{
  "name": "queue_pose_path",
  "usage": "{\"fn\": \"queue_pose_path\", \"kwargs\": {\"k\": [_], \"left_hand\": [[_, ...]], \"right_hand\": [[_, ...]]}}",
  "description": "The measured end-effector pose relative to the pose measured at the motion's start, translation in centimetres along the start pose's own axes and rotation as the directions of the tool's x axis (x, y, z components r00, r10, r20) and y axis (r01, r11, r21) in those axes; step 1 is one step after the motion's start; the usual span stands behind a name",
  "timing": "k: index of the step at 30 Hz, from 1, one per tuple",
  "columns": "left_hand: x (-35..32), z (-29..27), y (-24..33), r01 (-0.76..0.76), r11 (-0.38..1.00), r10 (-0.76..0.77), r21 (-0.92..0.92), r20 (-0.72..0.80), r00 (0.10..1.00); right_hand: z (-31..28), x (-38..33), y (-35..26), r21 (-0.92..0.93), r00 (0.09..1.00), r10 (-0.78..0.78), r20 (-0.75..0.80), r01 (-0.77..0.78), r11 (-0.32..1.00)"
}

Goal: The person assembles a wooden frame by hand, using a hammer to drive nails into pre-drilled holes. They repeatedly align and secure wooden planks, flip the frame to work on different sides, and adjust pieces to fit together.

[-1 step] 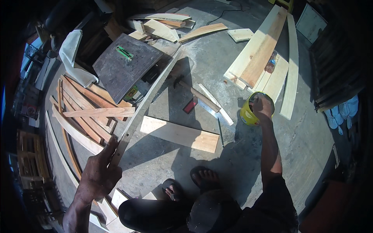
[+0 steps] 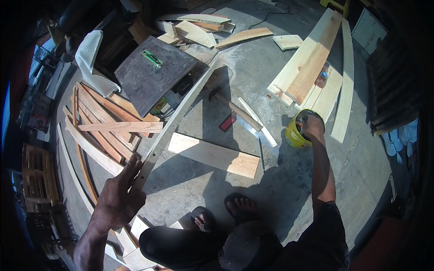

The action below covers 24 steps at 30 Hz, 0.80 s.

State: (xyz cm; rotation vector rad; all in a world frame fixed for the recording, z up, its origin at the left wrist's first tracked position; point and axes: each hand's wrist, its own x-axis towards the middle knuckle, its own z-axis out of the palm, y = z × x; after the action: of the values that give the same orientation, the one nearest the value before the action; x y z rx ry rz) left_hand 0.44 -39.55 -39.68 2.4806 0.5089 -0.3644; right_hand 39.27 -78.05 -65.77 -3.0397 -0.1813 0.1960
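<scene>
My left hand [image 2: 118, 198] is closed around the near end of a long, narrow wooden strip [image 2: 181, 113] with a few dark spots near my fingers. The strip slants away to the far side, past the right edge of a dark tabletop. My right hand [image 2: 313, 125] reaches into a small yellow bucket [image 2: 294, 136] on the concrete floor at the right. The bucket's rim and wall hide my fingertips, so what they touch cannot be made out. Between my hands lie a short pale board [image 2: 214, 155], a hammer [image 2: 237, 110], a red-and-black tool [image 2: 227, 122] and a pencil [image 2: 261, 155].
A dark tabletop [image 2: 153, 74] with a green tool [image 2: 152, 58] on it stands at the upper left. Reddish wooden strips [image 2: 106, 128] are heaped below it. Pale planks [image 2: 307, 58] and a bottle [image 2: 322, 76] lie at the upper right. More offcuts [image 2: 194, 31] sit at the back.
The whole view has shifted slightly, so the floor things appear a little farther right. My right hand has turned a little inside the bucket; my left still grips the strip.
</scene>
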Motion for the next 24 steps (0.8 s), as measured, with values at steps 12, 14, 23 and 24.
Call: {"fn": "queue_pose_path", "kwargs": {"k": [12, 14, 23, 24], "left_hand": [[-3.3, -7.3, -5.1, 0.036, 0.998, -0.038, 0.05, 0.047, 0.998], [-3.4, -8.6, -5.7, 0.039, 0.995, -0.044, 0.09, 0.056, 0.997], [-3.7, -12.1, -6.2, 0.149, 0.987, -0.151, 0.057, 0.026, 0.988], [-3.8, -12.4, -6.3, 0.185, 0.981, -0.187, 0.057, 0.022, 0.982]], "right_hand": [[5.5, 2.2, 3.9, -0.166, 0.903, -0.267, 0.338, 0.336, 0.927], [2.0, 0.5, 2.0, -0.132, 0.922, -0.273, 0.274, 0.318, 0.939], [-9.7, -12.2, -12.0, 0.576, 0.924, -0.33, -0.191, 0.378, 0.725], [-9.1, -13.8, -14.5, 0.603, 0.85, -0.452, -0.271, 0.516, 0.609]]}}
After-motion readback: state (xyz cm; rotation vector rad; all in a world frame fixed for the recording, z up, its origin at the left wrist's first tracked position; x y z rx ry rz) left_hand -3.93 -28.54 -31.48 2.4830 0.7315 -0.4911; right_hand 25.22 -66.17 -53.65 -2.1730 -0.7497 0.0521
